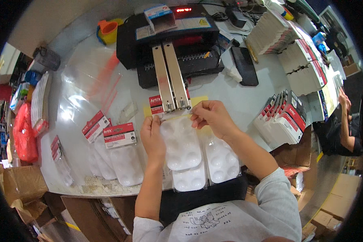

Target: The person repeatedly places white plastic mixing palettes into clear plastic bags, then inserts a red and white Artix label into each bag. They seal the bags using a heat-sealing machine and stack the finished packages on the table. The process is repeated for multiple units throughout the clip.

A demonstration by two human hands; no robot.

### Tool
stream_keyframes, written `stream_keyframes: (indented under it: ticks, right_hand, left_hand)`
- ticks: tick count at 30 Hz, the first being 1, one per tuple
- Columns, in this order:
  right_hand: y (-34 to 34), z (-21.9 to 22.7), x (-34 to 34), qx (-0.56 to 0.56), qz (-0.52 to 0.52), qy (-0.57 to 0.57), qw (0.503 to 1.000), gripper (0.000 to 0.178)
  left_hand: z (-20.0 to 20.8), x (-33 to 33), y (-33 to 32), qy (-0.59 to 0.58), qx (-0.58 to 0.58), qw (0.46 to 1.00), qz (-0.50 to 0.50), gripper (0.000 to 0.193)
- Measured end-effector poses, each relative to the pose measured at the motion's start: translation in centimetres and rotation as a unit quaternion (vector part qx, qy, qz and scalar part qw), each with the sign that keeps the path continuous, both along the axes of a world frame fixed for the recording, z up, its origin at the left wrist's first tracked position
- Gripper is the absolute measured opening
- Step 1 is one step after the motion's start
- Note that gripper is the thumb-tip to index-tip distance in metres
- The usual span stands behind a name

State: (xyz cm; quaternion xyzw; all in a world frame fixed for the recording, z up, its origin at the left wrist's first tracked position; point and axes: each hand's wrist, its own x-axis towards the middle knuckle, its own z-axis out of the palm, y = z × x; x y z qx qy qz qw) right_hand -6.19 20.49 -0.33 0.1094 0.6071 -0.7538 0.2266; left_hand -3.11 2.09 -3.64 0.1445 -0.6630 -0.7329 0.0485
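Between my two hands is a white plastic paint palette [180, 143] with round wells. My left hand [153, 135] grips its upper left side, fingers closed. At the upper right corner my right hand [211, 117] pinches the edge. The palette's top edge lies just below the ends of two long metal arms [164, 78] on a black machine [181, 64]. Partly under it is a second white palette [188, 179]; a third bagged palette [222, 161] lies to the right. A red and white header card [156, 105] shows beside the metal arms.
Several carded, bagged palettes [126, 163] lie at left. Folded header cards [284, 115] stand at right, with taller card stacks [302, 60] behind. A phone [244, 66] lies right of the machine; a yellow cup [108, 32] stands left. Another person's hand [343, 101] is far right.
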Motion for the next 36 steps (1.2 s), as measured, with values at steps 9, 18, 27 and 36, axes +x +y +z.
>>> stream_keyframes:
  ticks: [9,18,27,36]
  right_hand:
    - [1.9,3.8,1.3,0.161,0.084,0.123,0.976,0.022]
    - [23.8,7.7,7.3,0.614,-0.011,0.223,0.757,0.075]
    - [24.1,7.7,7.8,0.564,0.002,0.210,0.799,0.099]
    - [21.9,8.0,9.5,0.636,-0.065,0.259,0.725,0.071]
  left_hand:
    - [0.3,1.1,-2.9,0.008,-0.165,0.985,-0.058,0.024]
    - [2.7,8.6,-9.2,-0.056,-0.699,0.712,-0.008,0.067]
    - [4.6,8.3,-7.3,-0.128,-0.762,0.631,-0.067,0.067]
    - [1.0,8.1,0.3,0.043,-0.472,0.879,-0.053,0.017]
